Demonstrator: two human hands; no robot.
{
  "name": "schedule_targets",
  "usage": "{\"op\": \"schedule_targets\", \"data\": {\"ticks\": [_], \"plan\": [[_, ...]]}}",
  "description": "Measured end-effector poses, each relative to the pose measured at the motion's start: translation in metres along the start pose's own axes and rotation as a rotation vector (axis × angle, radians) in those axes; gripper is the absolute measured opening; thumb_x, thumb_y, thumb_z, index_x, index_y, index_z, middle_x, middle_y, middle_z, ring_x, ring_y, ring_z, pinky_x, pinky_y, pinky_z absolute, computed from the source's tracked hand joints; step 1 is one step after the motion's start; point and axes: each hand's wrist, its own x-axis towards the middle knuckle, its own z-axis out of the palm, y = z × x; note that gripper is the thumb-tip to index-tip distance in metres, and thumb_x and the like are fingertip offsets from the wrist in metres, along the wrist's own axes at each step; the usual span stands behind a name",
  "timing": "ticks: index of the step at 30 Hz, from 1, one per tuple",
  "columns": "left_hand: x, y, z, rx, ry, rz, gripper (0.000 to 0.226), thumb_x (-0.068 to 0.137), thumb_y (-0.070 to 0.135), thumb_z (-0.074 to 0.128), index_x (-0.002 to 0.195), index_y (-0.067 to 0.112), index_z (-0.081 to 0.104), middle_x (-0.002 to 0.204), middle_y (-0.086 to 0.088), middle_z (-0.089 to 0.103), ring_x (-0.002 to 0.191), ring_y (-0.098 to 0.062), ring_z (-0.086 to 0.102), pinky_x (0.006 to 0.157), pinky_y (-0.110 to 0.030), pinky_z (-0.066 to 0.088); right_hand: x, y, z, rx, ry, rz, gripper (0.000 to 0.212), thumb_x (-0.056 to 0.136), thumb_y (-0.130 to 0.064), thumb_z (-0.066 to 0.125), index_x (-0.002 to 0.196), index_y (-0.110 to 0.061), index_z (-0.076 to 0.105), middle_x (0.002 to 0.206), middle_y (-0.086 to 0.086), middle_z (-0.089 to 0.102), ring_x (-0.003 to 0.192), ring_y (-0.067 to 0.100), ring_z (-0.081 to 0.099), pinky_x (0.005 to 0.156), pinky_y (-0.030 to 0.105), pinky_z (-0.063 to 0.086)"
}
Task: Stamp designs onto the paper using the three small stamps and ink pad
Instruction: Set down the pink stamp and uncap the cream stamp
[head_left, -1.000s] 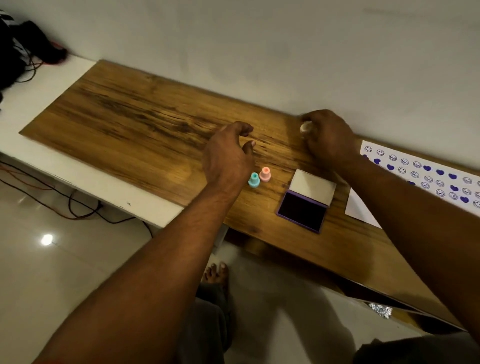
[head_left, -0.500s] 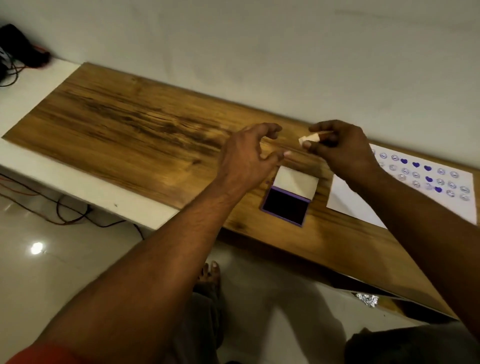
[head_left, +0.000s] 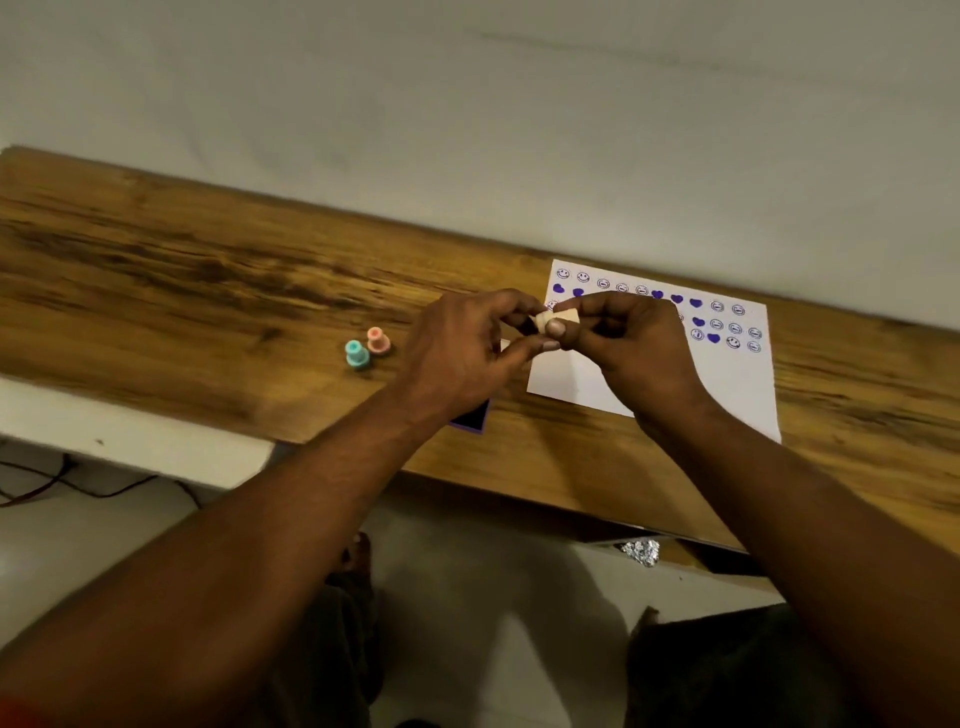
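Both hands meet above the wooden table (head_left: 208, 291) and pinch a small cream stamp (head_left: 558, 317) between them. My left hand (head_left: 467, 353) holds its left end and my right hand (head_left: 623, 348) its right end. A teal stamp (head_left: 357, 355) and a pink stamp (head_left: 377, 341) stand upright side by side to the left. The white paper (head_left: 737, 384) lies on the right, with rows of purple smileys and hearts along its far part. Only a corner of the purple ink pad (head_left: 475, 418) shows under my left wrist.
A grey wall runs right behind the table. A white surface (head_left: 130, 441) borders the table's near left edge, with cables on the floor below it. My bare foot (head_left: 358, 556) and a crumpled foil piece (head_left: 641, 551) are under the table.
My left hand has closed in on the cream stamp that only my right hand held before. The camera view has swung right, so the paper is nearer the centre and the two stamps show again.
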Motion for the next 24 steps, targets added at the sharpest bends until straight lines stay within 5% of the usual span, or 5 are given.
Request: {"op": "schedule_targets", "data": {"ticks": [5, 9, 14, 19, 24], "plan": [[0.007, -0.005, 0.007, -0.105, 0.037, -0.086, 0.035, 0.092, 0.042, 0.077, 0.122, 0.024, 0.076, 0.105, 0.01, 0.079, 0.086, -0.014, 0.074, 0.078, -0.043, 0.061, 0.01, 0.009, 0.004, 0.036, 0.041, -0.028, 0.021, 0.088, -0.023, 0.084, 0.108, -0.026, 0.081, 0.096, -0.009, 0.083, 0.097, 0.008, 0.078, 0.087, 0.021, 0.059], [0.009, -0.009, 0.014, -0.156, 0.063, -0.118, 0.029, 0.093, 0.04, 0.077, 0.119, 0.026, 0.074, 0.103, 0.011, 0.079, 0.09, -0.01, 0.075, 0.08, -0.043, 0.062, 0.016, 0.017, 0.009, 0.082, 0.06, -0.047, 0.022, 0.089, -0.019, 0.083, 0.111, -0.019, 0.08, 0.099, -0.004, 0.083, 0.1, 0.013, 0.078, 0.093, 0.031, 0.06], [0.01, -0.018, 0.012, -0.141, 0.076, -0.11, 0.032, 0.094, 0.04, 0.076, 0.122, 0.024, 0.073, 0.103, 0.01, 0.078, 0.089, -0.01, 0.075, 0.079, -0.043, 0.063, 0.023, 0.019, 0.013, 0.089, 0.041, -0.064, 0.021, 0.091, -0.017, 0.082, 0.112, -0.016, 0.081, 0.098, -0.006, 0.083, 0.095, 0.009, 0.078, 0.073, 0.015, 0.054], [0.008, -0.023, 0.008, -0.139, 0.087, -0.093, 0.034, 0.094, 0.041, 0.076, 0.123, 0.024, 0.07, 0.101, 0.007, 0.079, 0.09, -0.009, 0.075, 0.078, -0.044, 0.064, 0.024, 0.018, 0.019, 0.112, 0.025, -0.094, 0.022, 0.091, -0.01, 0.08, 0.113, -0.011, 0.079, 0.102, 0.003, 0.083, 0.1, 0.019, 0.079, 0.089, 0.032, 0.062], [0.005, -0.026, 0.004, -0.174, 0.093, -0.094, 0.035, 0.095, 0.037, 0.076, 0.125, 0.02, 0.069, 0.096, 0.007, 0.078, 0.071, -0.009, 0.075, 0.062, -0.043, 0.064, 0.024, 0.016, 0.026, 0.114, 0.002, -0.129, 0.022, 0.091, -0.006, 0.079, 0.113, -0.01, 0.078, 0.103, 0.004, 0.082, 0.101, 0.02, 0.078, 0.093, 0.034, 0.061]]}}
